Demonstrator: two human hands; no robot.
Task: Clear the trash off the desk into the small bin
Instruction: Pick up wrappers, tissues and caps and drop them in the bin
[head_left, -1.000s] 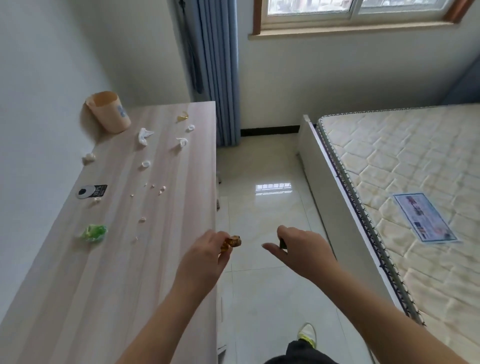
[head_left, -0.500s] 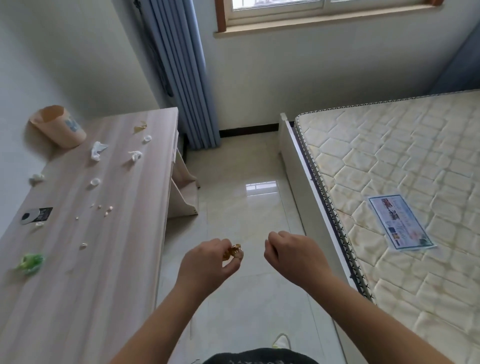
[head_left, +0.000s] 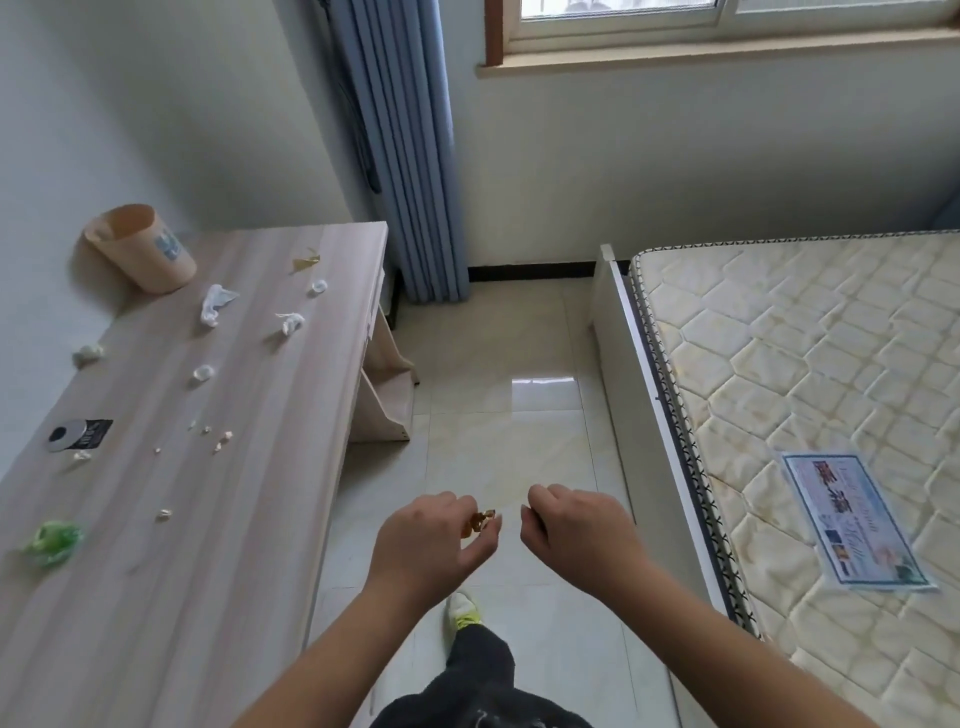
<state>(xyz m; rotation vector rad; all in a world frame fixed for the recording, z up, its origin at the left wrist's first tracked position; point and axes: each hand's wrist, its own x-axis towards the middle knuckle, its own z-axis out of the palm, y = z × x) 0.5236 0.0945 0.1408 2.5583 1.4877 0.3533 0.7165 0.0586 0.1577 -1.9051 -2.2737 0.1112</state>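
Head view is showing a quilted cream mattress (head_left: 810, 395) lying along the right side, with a blue-bordered printed label (head_left: 857, 525) sitting flat near its front edge. Against the left wall a long pale wood-grain desk (head_left: 249, 545) is carrying the litter. At its far left corner a small beige plastic bin (head_left: 143, 248) is standing tilted against the wall, its open mouth facing up and left. Just beside the bin, toward the front, a crumpled white tissue (head_left: 215, 303) is lying, and a second twisted white scrap (head_left: 290, 323) is lying nearer the desk's right edge. A gold foil scrap (head_left: 305, 260) is resting near the far right corner. Close to the left edge a black card with a silver disc (head_left: 80, 435) is lying flat, and a crumpled green wrapper (head_left: 53, 540) is sitting near the front left. Tiny pale crumbs (head_left: 221, 441) are dotting the middle of the desk.

Over the tiled floor, clear of the desk, the left hand (head_left: 423, 545) is pinching a small amber-gold wrapper (head_left: 480, 521) between thumb and fingertips. The right hand (head_left: 576, 530) is hanging just beside it, curled closed; whether it is gripping anything cannot be told
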